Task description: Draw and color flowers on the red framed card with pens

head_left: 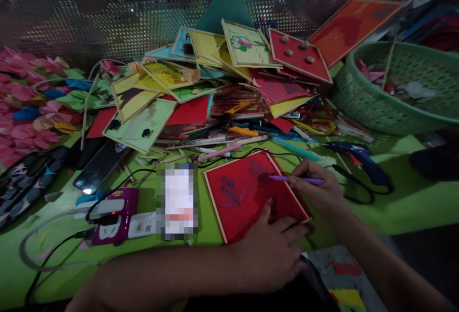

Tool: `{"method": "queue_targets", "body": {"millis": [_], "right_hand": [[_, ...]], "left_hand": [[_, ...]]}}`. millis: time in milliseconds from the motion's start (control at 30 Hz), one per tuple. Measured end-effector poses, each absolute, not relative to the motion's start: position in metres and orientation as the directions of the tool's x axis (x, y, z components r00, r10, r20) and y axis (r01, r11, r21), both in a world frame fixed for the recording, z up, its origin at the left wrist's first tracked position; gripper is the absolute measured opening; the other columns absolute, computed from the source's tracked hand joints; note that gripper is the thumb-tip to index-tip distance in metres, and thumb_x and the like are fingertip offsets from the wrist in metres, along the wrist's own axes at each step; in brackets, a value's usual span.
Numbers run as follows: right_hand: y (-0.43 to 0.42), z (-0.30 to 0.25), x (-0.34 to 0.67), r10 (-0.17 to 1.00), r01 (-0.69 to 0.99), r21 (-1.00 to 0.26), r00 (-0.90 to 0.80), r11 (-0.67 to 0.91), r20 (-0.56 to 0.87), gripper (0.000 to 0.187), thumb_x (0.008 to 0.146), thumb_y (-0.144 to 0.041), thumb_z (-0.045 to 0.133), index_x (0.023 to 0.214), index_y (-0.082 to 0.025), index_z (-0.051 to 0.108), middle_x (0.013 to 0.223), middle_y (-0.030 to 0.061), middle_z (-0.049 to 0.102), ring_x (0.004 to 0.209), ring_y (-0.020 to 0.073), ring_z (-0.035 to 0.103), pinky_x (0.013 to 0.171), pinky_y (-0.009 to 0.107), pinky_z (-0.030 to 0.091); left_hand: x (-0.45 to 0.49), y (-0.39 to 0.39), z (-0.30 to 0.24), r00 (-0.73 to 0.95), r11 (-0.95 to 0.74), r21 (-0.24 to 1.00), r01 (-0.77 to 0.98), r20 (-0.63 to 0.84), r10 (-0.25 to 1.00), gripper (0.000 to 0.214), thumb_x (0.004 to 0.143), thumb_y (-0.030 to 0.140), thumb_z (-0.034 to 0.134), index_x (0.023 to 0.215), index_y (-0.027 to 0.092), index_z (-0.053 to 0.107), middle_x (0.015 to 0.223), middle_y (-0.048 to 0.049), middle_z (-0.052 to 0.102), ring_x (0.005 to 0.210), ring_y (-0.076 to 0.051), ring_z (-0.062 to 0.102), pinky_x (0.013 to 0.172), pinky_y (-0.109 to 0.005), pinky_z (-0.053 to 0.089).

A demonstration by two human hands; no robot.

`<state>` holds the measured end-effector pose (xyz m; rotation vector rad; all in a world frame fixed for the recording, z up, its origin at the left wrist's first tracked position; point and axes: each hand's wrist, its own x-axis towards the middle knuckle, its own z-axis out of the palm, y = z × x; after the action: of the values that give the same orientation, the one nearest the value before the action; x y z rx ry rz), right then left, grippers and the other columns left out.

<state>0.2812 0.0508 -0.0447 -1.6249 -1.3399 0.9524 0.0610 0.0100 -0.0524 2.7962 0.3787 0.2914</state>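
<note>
Pinched shut, the right grip [319,191] holds one purple pen [297,179], tip on the one red card [244,192] beneath; the left grip [272,252] lies open, flat on that card's near corner, on the worktop [412,204].

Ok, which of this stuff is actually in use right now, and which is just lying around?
In use:
red card, pressed down by the left hand
purple pen, held in the right hand

Lying about:
pile of cards
green basket
blue glue gun
paper flowers
purple power strip
</note>
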Motion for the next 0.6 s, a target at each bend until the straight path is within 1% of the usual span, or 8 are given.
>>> {"method": "queue_targets", "body": {"millis": [133, 233, 367, 600], "right_hand": [[0.0506, -0.0429, 0.2817, 0.990, 0.354, -0.929, 0.125, -0.108, -0.067, 0.029, 0.079, -0.044, 0.083, 0.068, -0.024, 0.066, 0.062, 0.0010, 0.061, 0.055, 0.0164, 0.050, 0.051, 0.031, 0.035], [0.0504, -0.0443, 0.2830, 0.991, 0.352, -0.930, 0.114, -0.108, -0.072, 0.029, 0.079, -0.043, 0.083, 0.067, -0.024, 0.065, 0.062, 0.0004, 0.060, 0.055, 0.0160, 0.049, 0.051, 0.030, 0.034], [0.0503, -0.0463, 0.2837, 0.992, 0.362, -0.926, 0.107, -0.107, -0.073, 0.031, 0.078, -0.045, 0.084, 0.067, -0.024, 0.065, 0.061, 0.0002, 0.059, 0.054, 0.0156, 0.048, 0.049, 0.030, 0.033], [0.0520, -0.0466, 0.2817, 0.987, 0.369, -0.922, 0.149, -0.114, -0.062, 0.033, 0.078, -0.050, 0.083, 0.069, -0.024, 0.066, 0.061, 0.0005, 0.062, 0.053, 0.0153, 0.049, 0.049, 0.030, 0.035]], "left_hand": [[0.0612, 0.0112, -0.0500, 0.945, -0.918, 0.323, 0.230, 0.150, 0.290, 0.051, 0.110, 0.043, 0.025, 0.122, 0.024, 0.071, 0.157, 0.0034, 0.058, 0.138, -0.019, 0.051, 0.124, -0.063, 0.036], [0.0611, 0.0111, -0.0497, 0.946, -0.918, 0.323, 0.231, 0.146, 0.290, 0.051, 0.110, 0.043, 0.026, 0.124, 0.023, 0.071, 0.158, 0.0026, 0.058, 0.138, -0.019, 0.051, 0.125, -0.063, 0.035], [0.0612, 0.0105, -0.0509, 0.948, -0.918, 0.323, 0.230, 0.138, 0.286, 0.051, 0.110, 0.044, 0.026, 0.122, 0.025, 0.072, 0.159, 0.0028, 0.057, 0.141, -0.019, 0.050, 0.127, -0.063, 0.032], [0.0615, 0.0091, -0.0526, 0.944, -0.924, 0.309, 0.226, 0.166, 0.286, 0.049, 0.109, 0.042, 0.028, 0.120, 0.025, 0.073, 0.160, 0.0022, 0.055, 0.139, -0.019, 0.051, 0.125, -0.064, 0.033]]}}
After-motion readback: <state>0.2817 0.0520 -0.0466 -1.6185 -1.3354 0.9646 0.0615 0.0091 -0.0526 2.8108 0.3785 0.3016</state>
